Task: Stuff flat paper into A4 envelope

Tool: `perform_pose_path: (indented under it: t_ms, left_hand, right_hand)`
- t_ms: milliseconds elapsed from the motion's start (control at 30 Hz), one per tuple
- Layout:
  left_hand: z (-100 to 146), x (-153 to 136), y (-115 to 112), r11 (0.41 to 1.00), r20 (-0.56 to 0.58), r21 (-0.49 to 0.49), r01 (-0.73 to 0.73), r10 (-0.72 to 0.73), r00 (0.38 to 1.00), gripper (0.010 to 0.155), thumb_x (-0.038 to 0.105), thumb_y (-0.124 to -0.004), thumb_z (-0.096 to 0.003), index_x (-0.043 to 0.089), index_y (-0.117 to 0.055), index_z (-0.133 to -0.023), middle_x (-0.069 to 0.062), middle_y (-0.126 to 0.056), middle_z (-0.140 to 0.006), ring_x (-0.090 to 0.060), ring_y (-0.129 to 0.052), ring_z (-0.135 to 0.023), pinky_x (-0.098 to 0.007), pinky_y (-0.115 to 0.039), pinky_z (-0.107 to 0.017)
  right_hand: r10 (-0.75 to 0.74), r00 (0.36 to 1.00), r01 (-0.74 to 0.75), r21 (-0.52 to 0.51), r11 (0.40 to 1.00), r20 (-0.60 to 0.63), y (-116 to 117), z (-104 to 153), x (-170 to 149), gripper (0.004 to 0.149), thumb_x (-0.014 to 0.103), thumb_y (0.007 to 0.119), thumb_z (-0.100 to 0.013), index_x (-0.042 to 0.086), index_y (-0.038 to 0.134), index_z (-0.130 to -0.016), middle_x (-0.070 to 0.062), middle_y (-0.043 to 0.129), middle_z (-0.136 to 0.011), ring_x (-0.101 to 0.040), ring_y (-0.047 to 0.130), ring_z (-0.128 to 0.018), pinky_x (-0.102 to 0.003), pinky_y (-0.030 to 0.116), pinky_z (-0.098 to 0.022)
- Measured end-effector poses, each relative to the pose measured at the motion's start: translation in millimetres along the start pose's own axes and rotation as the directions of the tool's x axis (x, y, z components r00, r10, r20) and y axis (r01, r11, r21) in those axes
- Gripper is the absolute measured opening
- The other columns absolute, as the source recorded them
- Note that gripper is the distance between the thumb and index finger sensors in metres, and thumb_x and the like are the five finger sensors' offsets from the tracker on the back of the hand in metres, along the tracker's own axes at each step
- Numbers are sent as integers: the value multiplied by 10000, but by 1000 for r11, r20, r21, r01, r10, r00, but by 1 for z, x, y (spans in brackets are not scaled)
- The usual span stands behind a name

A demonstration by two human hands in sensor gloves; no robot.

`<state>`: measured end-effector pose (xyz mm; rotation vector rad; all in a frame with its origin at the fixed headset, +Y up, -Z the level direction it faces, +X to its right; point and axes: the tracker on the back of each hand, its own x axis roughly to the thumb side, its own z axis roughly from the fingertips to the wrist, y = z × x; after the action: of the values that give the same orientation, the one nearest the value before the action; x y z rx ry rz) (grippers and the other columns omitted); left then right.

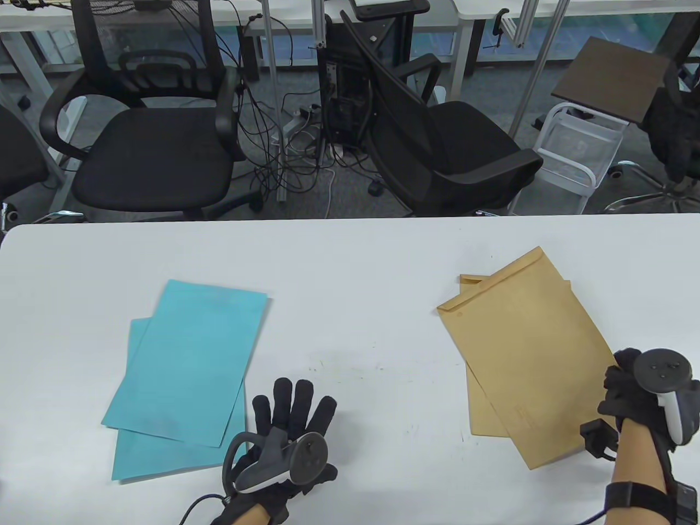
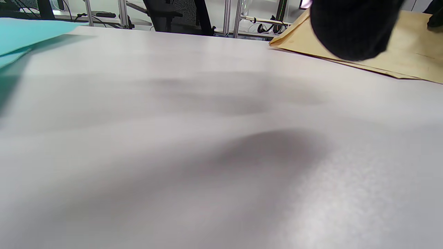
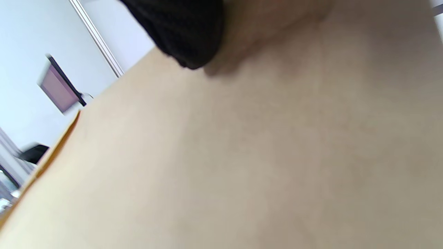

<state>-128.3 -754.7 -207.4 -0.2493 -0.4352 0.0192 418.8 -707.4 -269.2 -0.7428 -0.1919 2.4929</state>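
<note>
On the tabletop, 2 tan envelopes lie stacked askew, top one rotated over the lower, flap ends pointing away from me. Well to the left of the envelopes, 2 teal paper sheets lie overlapped the same way, flat.

My right hand sits at the near right edge of the top envelope, fingers curled over it; right wrist view shows a fingertip down on the tan surface. Whether my thumb is under the edge I cannot tell, so contact yes, pinch unconfirmed.

My left hand is flat on the bare tabletop between paper and envelopes, closer to the paper, fingers straight and spread, holding nothing.

Handling, my read: both items are light and thin. Paper is floppy and will sag or crease if lifted by 1 corner, and it lies flush, so slide it or peel up an edge, then hold along a short edge. Envelope is stiffer kraft and looks likely to slide on this smooth top; pin its body and lift the flap end left of my right hand to open the mouth.
</note>
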Motion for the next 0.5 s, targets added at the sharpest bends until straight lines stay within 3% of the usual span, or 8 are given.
perform_pose_path:
  t_ms: [67, 167, 233, 367, 500]
  left_hand:
    - [2, 0, 2, 1000, 4, 9, -8, 8, 1000, 1046, 662, -747, -396, 284, -106, -1132, -169, 111, -1125, -521, 136, -1001, -768, -116, -704]
    - [4, 1, 5, 1000, 12, 21, -14, 14, 1000, 1043, 659, -746, -399, 283, -104, -1130, -171, 117, -1122, -520, 137, -999, -767, -119, -707]
    - [5, 1, 7, 999, 17, 38, -19, 18, 1000, 1044, 659, -747, -399, 283, -103, -1130, -171, 118, -1121, -522, 138, -997, -766, -119, -707]
    - [9, 1, 12, 998, 22, 64, -21, 20, 1000, 1047, 658, -748, -397, 282, -99, -1128, -170, 123, -1116, -521, 141, -995, -765, -123, -710]
    - [13, 2, 17, 996, 34, 87, -24, 21, 999, 1046, 657, -746, -399, 284, -95, -1127, -168, 130, -1112, -520, 147, -991, -762, -124, -712]
  right_hand:
    - [-67, 996, 67, -6, 998, 52, -14, 9, 10, 399, 119, 754, -498, 117, 756, -896, -241, 870, -811, -443, 943, -602, -765, 459, -614]
    - [-139, 982, 143, -24, 989, 126, -28, 20, 23, 395, 119, 749, -494, 107, 772, -888, -249, 885, -776, -374, 974, -466, -706, 573, -577]
    - [-227, 957, 238, -38, 971, 180, -35, 29, 34, 392, 112, 751, -489, 98, 783, -880, -261, 886, -766, -349, 976, -413, -673, 620, -550]
    - [-255, 928, 266, -1, 964, 271, -37, 40, 57, 392, 116, 752, -490, 95, 785, -880, -259, 890, -760, -327, 979, -376, -643, 657, -525]
    - [-335, 880, 307, 134, 942, 338, -24, 47, 90, 393, 112, 752, -494, 86, 783, -885, -267, 886, -761, -324, 973, -364, -638, 662, -517]
